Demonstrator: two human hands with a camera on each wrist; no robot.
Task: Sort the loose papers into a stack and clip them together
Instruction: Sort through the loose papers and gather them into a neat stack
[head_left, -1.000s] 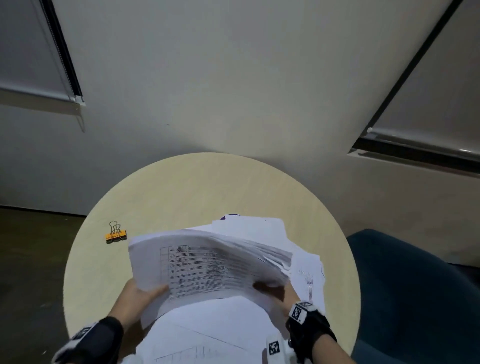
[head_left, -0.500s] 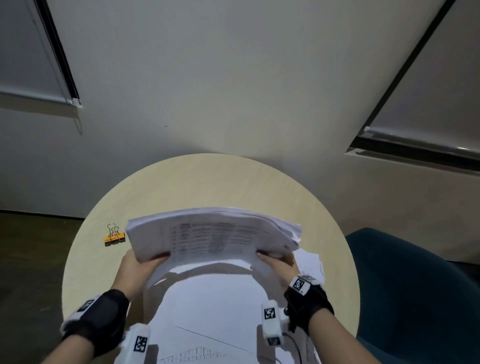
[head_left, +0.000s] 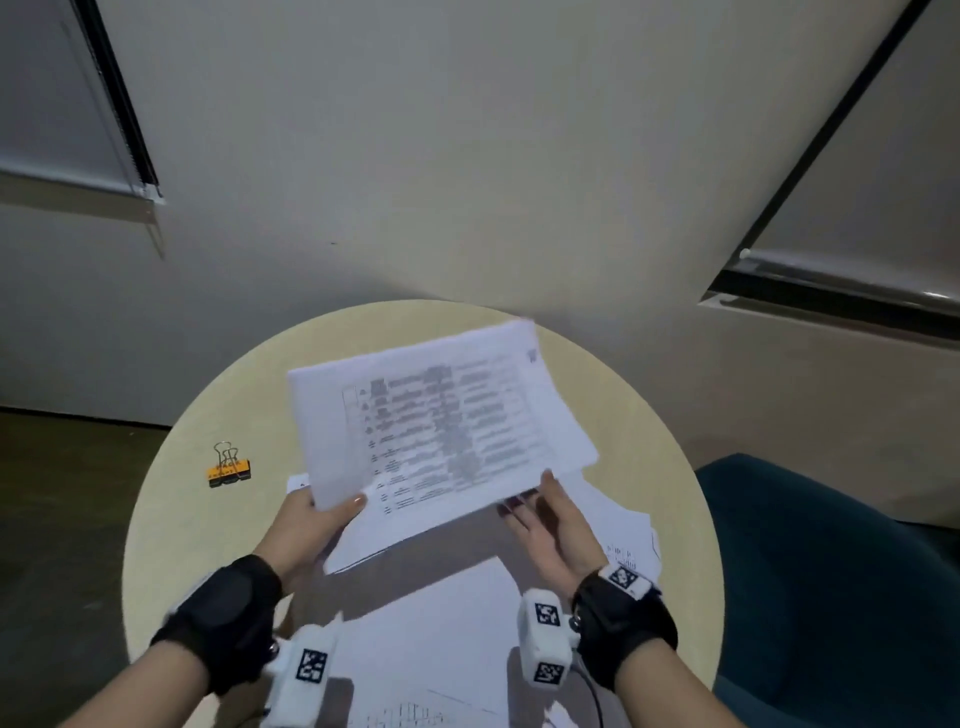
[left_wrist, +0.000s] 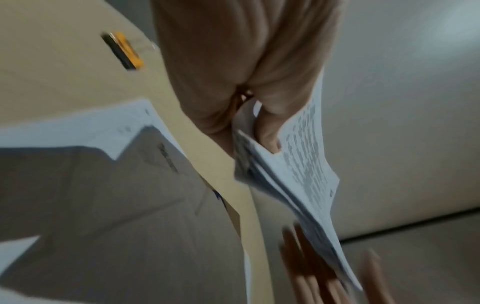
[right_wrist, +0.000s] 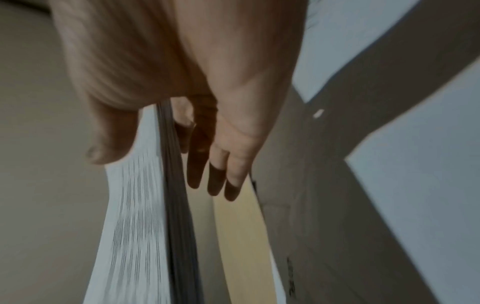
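A thick stack of printed papers (head_left: 441, 421) hangs tilted above the round table, its far right corner highest. My left hand (head_left: 332, 512) grips the stack's near left corner, thumb on top and fingers underneath; the left wrist view shows the thumb pressed on the stack (left_wrist: 298, 164). My right hand (head_left: 532, 499) holds the near right edge, with the thumb on the top sheet and fingers under the stack (right_wrist: 145, 205). More loose papers (head_left: 431, 649) lie on the table below. An orange binder clip (head_left: 228, 467) sits alone at the table's left.
The light wooden round table (head_left: 208, 545) has bare wood around the clip and at its far side. A teal chair (head_left: 831, 571) stands close on the right. Behind the table are a pale wall and blinds. Dark floor lies to the left.
The stack has been lifted higher and swung, its right end turning away toward the far side of the table. Both hands followed it up and forward, still at its near corners.
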